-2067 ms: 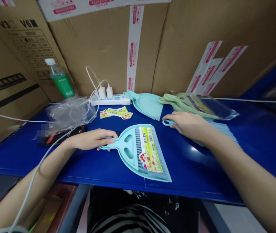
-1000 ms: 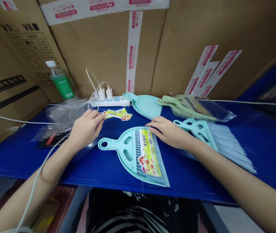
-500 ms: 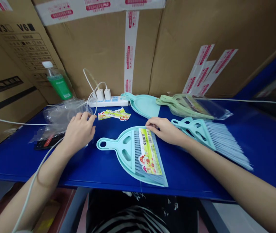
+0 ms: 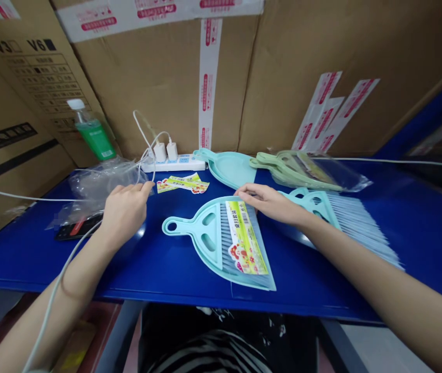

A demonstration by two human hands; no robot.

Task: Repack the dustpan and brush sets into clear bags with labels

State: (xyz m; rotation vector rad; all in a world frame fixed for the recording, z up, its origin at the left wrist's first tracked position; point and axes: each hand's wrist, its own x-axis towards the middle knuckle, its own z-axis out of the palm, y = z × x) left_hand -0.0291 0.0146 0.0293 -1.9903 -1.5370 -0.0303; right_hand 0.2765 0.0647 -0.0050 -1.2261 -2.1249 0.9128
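Observation:
A light blue dustpan (image 4: 195,244) lies on the table with a matching brush (image 4: 224,233) in it. A printed card (image 4: 246,238) with a mushroom picture rests across the bristles. At the pan's far edge, the fingers of my right hand (image 4: 269,203) are closed on the rim. My left hand (image 4: 125,213) has its fingers bunched together on the clear plastic bag (image 4: 100,181); its fingertips are partly hidden. More cards (image 4: 184,183) lie between the hands, further back. To the right are light blue brushes (image 4: 355,223), partly covered by my right arm.
A second blue dustpan (image 4: 230,167) and a bagged green set (image 4: 306,171) lie at the back. A power strip (image 4: 180,163) with white chargers and cables stands by the cardboard boxes (image 4: 158,83). A green bottle (image 4: 94,132) and a dark flat object (image 4: 76,228) are at left.
The dustpan, with brush and card, has shifted a little right and away from me along with my right hand. My left hand's fingers have drawn closer together.

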